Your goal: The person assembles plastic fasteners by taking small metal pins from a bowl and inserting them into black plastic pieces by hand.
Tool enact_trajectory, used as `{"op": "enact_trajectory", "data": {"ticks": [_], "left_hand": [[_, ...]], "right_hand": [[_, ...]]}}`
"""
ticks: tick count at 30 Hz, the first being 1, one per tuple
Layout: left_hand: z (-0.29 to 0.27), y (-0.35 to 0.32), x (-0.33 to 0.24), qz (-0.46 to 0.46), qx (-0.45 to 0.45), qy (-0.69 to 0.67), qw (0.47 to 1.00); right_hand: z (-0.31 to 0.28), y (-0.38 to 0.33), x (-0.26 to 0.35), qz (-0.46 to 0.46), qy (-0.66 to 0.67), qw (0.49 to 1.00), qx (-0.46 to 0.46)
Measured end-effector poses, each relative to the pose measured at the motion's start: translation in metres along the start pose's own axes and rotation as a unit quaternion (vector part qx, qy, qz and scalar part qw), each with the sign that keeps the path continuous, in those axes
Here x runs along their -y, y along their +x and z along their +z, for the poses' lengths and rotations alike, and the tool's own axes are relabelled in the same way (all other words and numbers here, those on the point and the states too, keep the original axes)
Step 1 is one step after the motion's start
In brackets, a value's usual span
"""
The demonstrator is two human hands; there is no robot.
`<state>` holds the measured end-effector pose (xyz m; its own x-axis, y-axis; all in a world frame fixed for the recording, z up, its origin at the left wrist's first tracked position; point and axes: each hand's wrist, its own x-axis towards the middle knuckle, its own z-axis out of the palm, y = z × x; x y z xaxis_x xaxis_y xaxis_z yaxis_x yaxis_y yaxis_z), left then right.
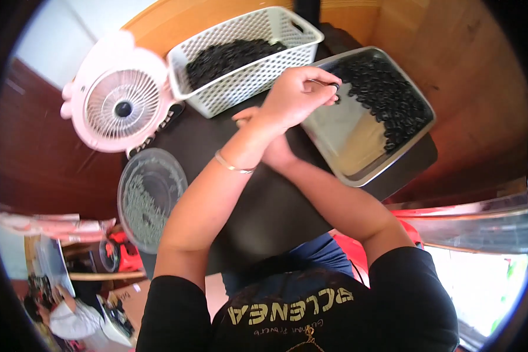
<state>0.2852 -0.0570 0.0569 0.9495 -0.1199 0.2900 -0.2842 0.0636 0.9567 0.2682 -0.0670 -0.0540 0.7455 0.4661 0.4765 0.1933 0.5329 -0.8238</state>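
The left hand [296, 94] reaches over the near rim of the metal tray [340, 132] and pinches a small black ring [334, 86] at the edge of the ring pile [387, 97]. The right hand [273, 149] lies under the left forearm; I cannot tell if it is open or closed. It seems best to pinch lightly and lift straight up. The white basket [246, 53] stands just left, and the tray's right corner hangs past the desk [276, 199], so free room is mainly near the body.

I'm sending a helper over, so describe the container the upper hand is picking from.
On the dark table, look right of the white slotted basket. The left hand reaches into a shallow metal tray. Unlike the basket, it is shiny, with small black parts heaped at its far end only.
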Motion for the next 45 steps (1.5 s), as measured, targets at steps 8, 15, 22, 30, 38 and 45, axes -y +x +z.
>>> {"op": "enact_trajectory", "data": {"ticks": [8, 15, 22, 30, 38, 45], "left_hand": [[-0.073, -0.160, -0.044, -0.083, -0.223, -0.076, 0.968], [-0.090, -0.205, -0.018, -0.076, -0.289, -0.241, 0.923], [-0.087, -0.213, -0.009, -0.062, -0.269, -0.258, 0.926], [-0.088, -0.214, -0.009, -0.088, -0.291, -0.220, 0.927], [-0.090, -0.216, -0.007, -0.105, -0.319, -0.165, 0.927], [-0.091, -0.213, -0.016, -0.116, -0.305, -0.190, 0.926]], "right_hand": [[0.009, 0.005, 0.022, 0.036, -0.241, 0.970, -0.015], [0.017, -0.004, 0.037, 0.081, -0.263, 0.961, 0.023], [0.030, -0.016, 0.055, 0.068, -0.230, 0.967, 0.083], [0.027, -0.011, 0.055, 0.168, -0.148, 0.970, 0.096], [0.022, -0.006, 0.057, 0.232, -0.073, 0.968, 0.053], [0.018, -0.006, 0.055, 0.240, -0.050, 0.968, 0.044]]}}
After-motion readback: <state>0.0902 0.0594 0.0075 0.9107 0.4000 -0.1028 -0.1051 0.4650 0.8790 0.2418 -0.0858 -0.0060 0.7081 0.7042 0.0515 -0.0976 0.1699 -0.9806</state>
